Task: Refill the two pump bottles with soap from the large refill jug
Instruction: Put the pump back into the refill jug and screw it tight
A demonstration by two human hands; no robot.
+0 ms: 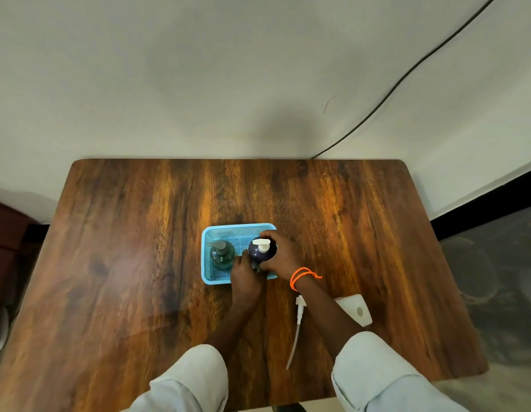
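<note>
Setting: a wooden table (pixel 139 263) is seen from overhead, pushed against a pale wall.
Basket: a blue basket (pixel 209 278) is placed near the table's centre, at 12 o'clock from the person.
Dark bottle: a dark pump bottle (pixel 260 254) with a white pump is stood upright at the basket's 3 o'clock end, its long axis vertical.
Green bottle: a green pump bottle (pixel 222 258) is stood upright at the basket's 9 o'clock end, untouched.
Right hand: the right hand (pixel 283 254) is curled around the dark bottle from its 3 o'clock side.
Left hand: the left hand (pixel 243 275) is laid against the basket's near rim at the dark bottle's 7 o'clock; whether anything is gripped cannot be told.
Loose pump: a white pump with dip tube (pixel 297 325) is laid at 5 o'clock from the basket, beside a white object (pixel 355 307).
Refill jug: not clearly identified in view.
Key relation: the dark bottle is judged nearer the right hand, so lifting straight up is favoured.
</note>
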